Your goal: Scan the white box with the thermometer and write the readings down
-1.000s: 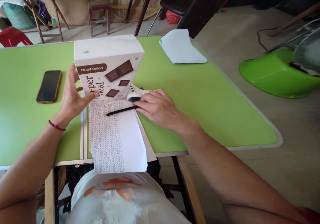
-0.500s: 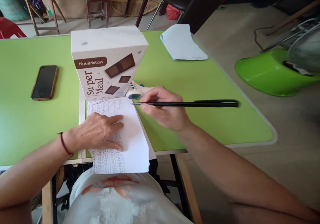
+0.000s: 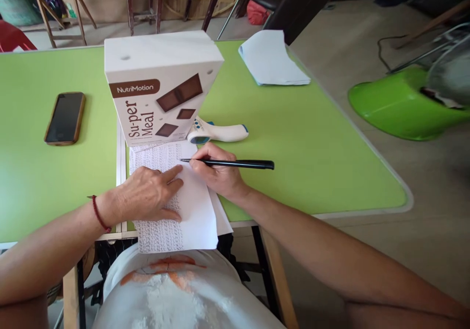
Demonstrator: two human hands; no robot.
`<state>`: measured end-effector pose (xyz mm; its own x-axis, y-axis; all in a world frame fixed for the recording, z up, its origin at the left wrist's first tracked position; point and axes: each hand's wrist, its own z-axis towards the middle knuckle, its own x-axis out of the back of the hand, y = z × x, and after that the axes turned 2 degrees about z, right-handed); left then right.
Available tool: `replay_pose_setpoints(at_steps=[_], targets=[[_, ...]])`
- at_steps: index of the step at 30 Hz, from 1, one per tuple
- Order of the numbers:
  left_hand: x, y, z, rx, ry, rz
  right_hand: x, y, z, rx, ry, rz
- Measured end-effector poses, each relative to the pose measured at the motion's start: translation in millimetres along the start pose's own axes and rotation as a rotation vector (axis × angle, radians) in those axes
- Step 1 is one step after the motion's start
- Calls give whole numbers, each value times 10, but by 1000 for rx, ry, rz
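Pen (image 3: 249, 164) in the right hand (image 3: 222, 175), left hand (image 3: 149, 194) flat on the paper (image 3: 200, 211)

The right hand pinches the black pen between thumb and fingers, its tip pointing left over the upper part of the paper; whether the tip touches cannot be told. The left hand lies palm down with its fingers spread, across the rows of handwriting.

The paper lies at the near edge of the green table (image 3: 312, 167) and hangs over it, with another sheet (image 3: 222, 219) showing from beneath on its right. At the paper's far end stands a white box (image 3: 163, 91), upright; whether its base rests on the sheet is unclear. Just right of the box, a white thermometer (image 3: 229, 133) lies with its handle toward the table's right edge.

A phone (image 3: 65, 118) lies left of the box, well back from the near edge. Some loose sheets (image 3: 271, 59) rest at the far right corner. A red bracelet (image 3: 97, 214) circles the left wrist.
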<state>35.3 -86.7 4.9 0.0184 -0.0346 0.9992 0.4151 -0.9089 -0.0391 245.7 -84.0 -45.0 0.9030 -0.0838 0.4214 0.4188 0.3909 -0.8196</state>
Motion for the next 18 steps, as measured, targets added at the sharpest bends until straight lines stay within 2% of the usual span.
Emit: replay_pose_setpoints(at_steps=[14,18], targets=[[13,6,19,14,-19,-19,-4,-5,11,32,-79,14],[2,-4,18,11,-8,-12,-8,1,7,58,-60,33]])
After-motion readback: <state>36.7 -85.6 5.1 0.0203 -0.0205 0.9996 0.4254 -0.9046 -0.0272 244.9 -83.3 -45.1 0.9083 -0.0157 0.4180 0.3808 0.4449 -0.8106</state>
